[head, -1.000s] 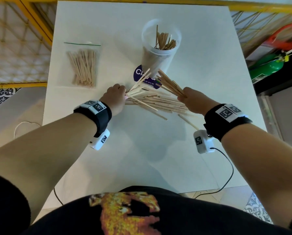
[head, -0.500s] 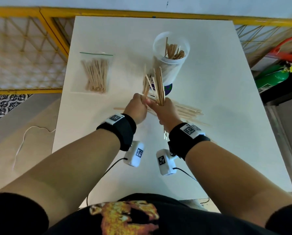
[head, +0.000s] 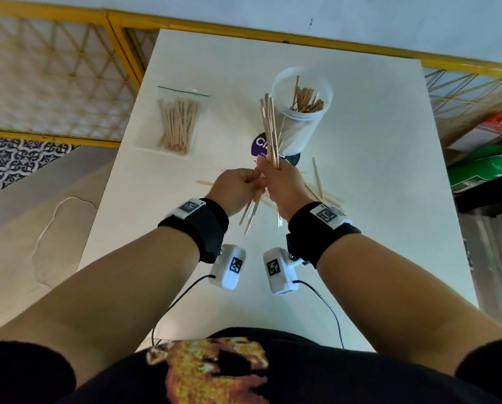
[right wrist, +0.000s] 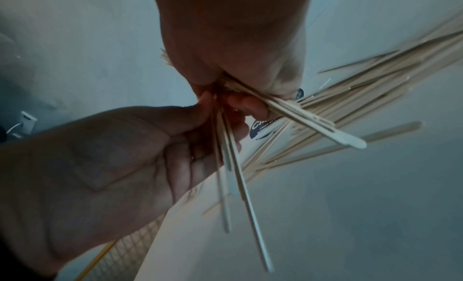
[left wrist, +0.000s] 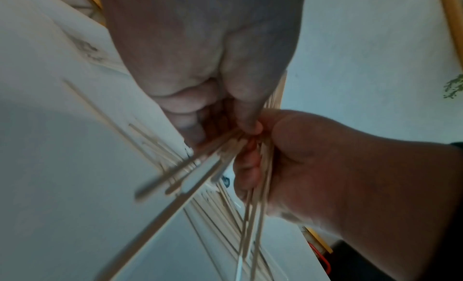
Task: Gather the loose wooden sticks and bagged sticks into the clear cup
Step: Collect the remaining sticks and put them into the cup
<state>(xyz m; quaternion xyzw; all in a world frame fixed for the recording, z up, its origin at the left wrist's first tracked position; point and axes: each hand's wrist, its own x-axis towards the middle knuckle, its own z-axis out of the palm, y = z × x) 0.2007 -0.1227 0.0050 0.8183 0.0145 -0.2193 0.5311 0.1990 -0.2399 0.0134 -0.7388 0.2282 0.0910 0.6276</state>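
Note:
A clear cup (head: 302,123) stands at the table's far middle with several wooden sticks (head: 306,100) inside. My right hand (head: 273,176) grips an upright bundle of sticks (head: 270,126) just left of the cup, above the table. My left hand (head: 248,180) touches the right and pinches a few sticks whose lower ends (head: 249,214) hang toward me. The wrist views show both grips: left hand (left wrist: 225,115), right hand (right wrist: 240,87). More loose sticks (head: 325,193) lie on the table under the hands. The bagged sticks (head: 179,123) lie at the far left.
The white table (head: 360,258) ends at a yellow railing (head: 127,53) on the left and far sides. A purple round sticker (head: 258,144) sits at the cup's base. One single stick (head: 206,183) lies left of my hands. A green cylinder (head: 483,170) lies off the right edge.
Both hands left the pile, came together and rose with their sticks. The right hand's bundle swung from slanted to upright beside the cup.

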